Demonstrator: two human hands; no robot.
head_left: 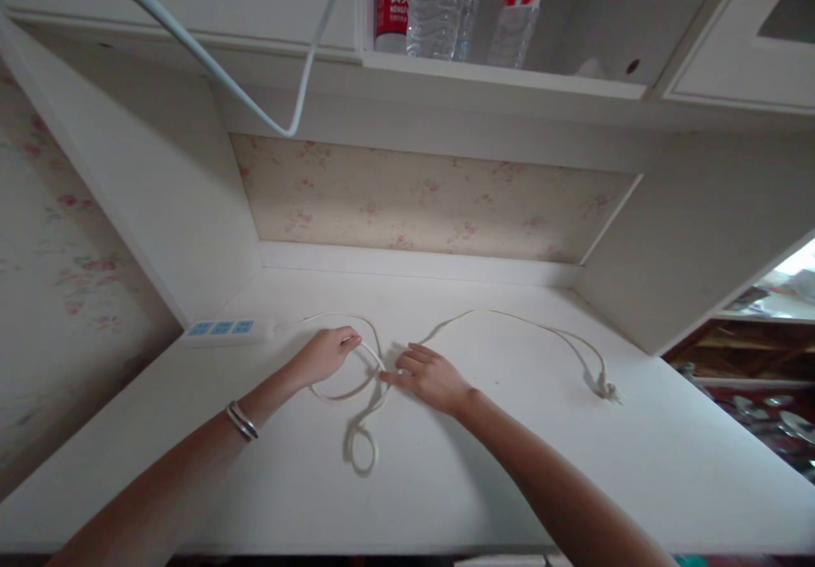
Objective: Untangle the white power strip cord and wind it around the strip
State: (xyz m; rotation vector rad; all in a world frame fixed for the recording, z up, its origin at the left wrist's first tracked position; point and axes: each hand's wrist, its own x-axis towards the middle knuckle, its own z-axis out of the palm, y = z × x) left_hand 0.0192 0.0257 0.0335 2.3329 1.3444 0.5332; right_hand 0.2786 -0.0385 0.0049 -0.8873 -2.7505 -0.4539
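Observation:
A cream-coloured rope [364, 455] lies in loops on the white tabletop [267, 482]. My left hand [328, 353] is closed, pinching a strand at the left loop. My right hand [428, 373] is closed with its thumb stretched toward the crossing strands, and the rope runs out from beneath its fingers. A small loop hangs toward the front edge, below both hands. To the right, the rope arcs away and finishes in a frayed, knotted end [608, 390]. What lies under my right fingers is partly hidden.
A white power strip [222, 331] sits at the table's left edge. Overhead, an open shelf [509, 79] holds several plastic bottles [436, 7]. A pale cable [286, 131] dangles in front of the cabinet. White side panels [706, 227] flank the table, and dishes [799, 423] show at far right.

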